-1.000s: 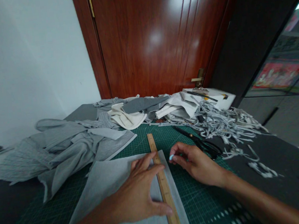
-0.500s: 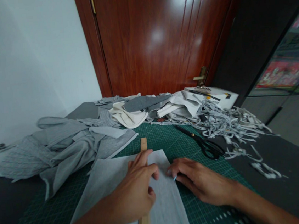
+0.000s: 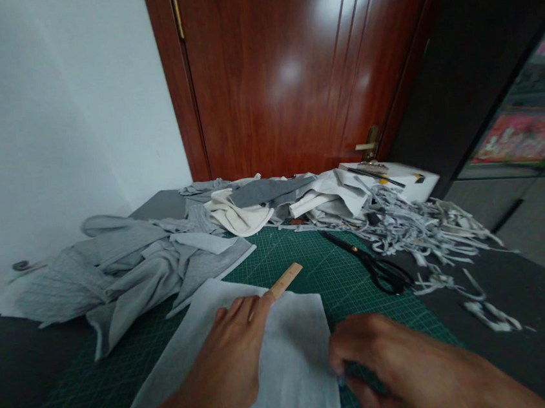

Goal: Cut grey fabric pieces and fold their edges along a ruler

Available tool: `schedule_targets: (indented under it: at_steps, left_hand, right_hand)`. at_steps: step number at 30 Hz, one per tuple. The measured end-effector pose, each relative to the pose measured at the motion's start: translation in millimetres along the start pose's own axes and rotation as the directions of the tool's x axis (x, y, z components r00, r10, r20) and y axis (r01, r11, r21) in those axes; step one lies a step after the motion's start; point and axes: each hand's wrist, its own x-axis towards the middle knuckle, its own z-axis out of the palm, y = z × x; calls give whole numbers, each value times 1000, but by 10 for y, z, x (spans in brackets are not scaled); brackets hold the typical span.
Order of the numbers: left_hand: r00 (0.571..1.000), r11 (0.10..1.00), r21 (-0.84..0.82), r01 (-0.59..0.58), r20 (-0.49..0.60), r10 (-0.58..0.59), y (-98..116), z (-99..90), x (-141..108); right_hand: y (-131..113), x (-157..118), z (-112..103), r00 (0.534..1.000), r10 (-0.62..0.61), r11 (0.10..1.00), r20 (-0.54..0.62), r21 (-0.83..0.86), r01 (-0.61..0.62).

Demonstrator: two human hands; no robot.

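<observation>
A light grey piece of cloth lies flat on the green cutting mat. Over its upper part my left hand grips a wooden ruler, which slants so that its far end passes the cloth's top edge. At the cloth's right edge, my right hand is closed in a pinch, with a small light-blue tip, blurred, showing at its fingertips. Black scissors lie on the mat beyond my right hand.
Crumpled grey cloth is heaped at the left. Behind the mat lie cream cloth and white cloth. A tangle of thin cloth strips spreads at the right, before a white box. A wooden door stands behind.
The ruler has swung from nearly straight ahead to a slant toward the right, with my left hand now gripping it. My right hand has come nearer to me along the cloth's edge.
</observation>
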Motion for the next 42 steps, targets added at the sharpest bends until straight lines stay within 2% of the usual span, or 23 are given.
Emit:
schedule_targets:
  at_steps: [2,4,7,11,14,18,23,30,34,39,42]
  left_hand:
    - [1000,1000,-11,-1,-8,1,8,21,-26]
    - [1000,999,-43,-29,0,29,27,8,-34]
    - [986,979,-141,-150,57,159,56,-70,1]
    - [891,893,-265,-364,179,417,34,-165,129]
    - [841,849,-297,-438,198,503,-24,-167,270]
    - [822,838,-236,-491,194,536,-77,-142,451]
    - [833,851,-152,-503,174,524,-76,-203,542]
    - [861,884,-43,-466,210,464,-68,-218,510]
    - [856,881,14,-473,242,456,-32,-178,486]
    - [836,861,-19,-509,229,499,-9,-178,464]
    - [832,848,-89,-522,164,529,-31,-182,450]
  right_hand:
    - [61,102,-28,1000,-5,999,-9,-41,5]
    - [157,209,-49,996,34,997,-77,-60,-39]
    - [289,299,-73,994,43,999,-102,-24,-46]
    - [371,304,-111,993,59,998,-106,35,-55]
    - [431,335,-139,983,87,996,-164,31,-83]
    - [592,454,-162,964,129,991,-232,10,-130]
    - [807,651,-155,946,126,991,-300,5,-131]
    - [955,913,-39,970,20,1000,-242,25,-14]
    - [1044,1005,-17,973,-26,999,-228,27,34]
    - [1122,1065,2,966,-50,997,-253,47,64]
    - [1132,1070,34,956,-28,995,-293,82,54]
